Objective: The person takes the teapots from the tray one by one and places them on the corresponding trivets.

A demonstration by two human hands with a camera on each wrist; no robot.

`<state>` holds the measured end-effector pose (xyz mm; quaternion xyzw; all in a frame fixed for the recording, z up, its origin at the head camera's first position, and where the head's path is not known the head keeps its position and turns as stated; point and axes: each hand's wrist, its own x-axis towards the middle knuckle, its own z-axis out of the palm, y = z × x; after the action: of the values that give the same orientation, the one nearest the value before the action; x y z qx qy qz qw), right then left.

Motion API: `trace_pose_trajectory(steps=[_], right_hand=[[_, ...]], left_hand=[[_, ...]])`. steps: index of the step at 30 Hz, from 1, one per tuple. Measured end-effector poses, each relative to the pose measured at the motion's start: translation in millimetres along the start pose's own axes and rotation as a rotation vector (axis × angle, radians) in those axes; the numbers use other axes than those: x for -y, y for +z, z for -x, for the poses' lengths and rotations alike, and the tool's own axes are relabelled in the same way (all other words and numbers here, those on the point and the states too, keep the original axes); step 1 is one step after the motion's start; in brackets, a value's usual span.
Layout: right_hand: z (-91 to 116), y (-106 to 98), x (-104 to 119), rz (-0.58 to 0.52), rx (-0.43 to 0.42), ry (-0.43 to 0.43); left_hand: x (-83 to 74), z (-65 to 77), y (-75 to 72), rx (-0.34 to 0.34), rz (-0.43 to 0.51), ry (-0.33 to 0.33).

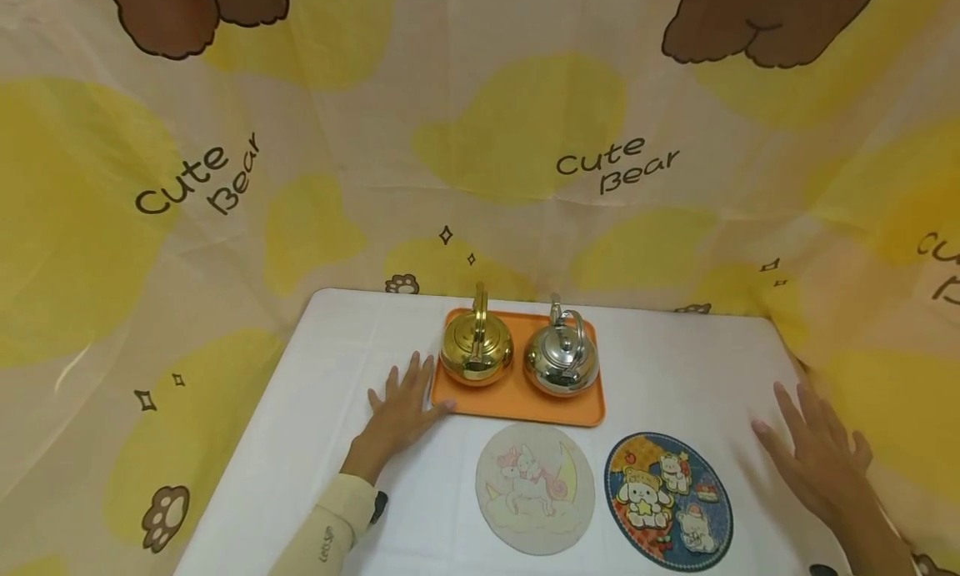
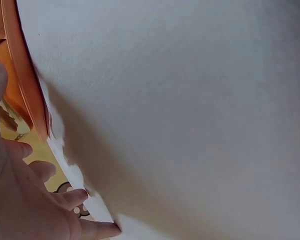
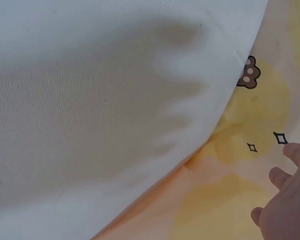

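An orange tray (image 1: 495, 407) lies toward the back of the table, bearing a gold teapot (image 1: 477, 361) on its left and a silver teapot (image 1: 561, 368) on its right. Beside the tray's left edge is my left hand (image 1: 401, 413), fingers spread, its thumb by the front left corner. In the left wrist view the left hand (image 2: 30, 200) shows with the tray's orange rim (image 2: 27, 75) close to it. Far to the right, my right hand (image 1: 825, 455) has spread fingers and holds nothing; its shadow falls on the white cloth in the right wrist view.
A pale round mat (image 1: 536, 526) with a unicorn drawing lies in front of the tray. To its right is a dark blue round mat (image 1: 667, 551) with cartoon animals. The white table (image 1: 360, 326) meets a yellow patterned cloth backdrop (image 1: 375, 159) behind and at both sides.
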<state>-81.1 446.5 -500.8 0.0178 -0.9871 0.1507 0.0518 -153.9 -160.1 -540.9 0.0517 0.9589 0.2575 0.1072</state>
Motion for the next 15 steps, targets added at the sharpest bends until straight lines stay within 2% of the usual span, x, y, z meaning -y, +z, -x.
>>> trace_pose_trajectory(steps=[8,15], right_hand=[[-1,3,5,-0.015,-0.059,-0.045],[-6,5,11,-0.08,-0.112,-0.088]], left_hand=[[-0.8,-1.0,5.1,0.016,-0.041,-0.004],[-2.9,-0.6,5.0,0.009,-0.055,-0.006]])
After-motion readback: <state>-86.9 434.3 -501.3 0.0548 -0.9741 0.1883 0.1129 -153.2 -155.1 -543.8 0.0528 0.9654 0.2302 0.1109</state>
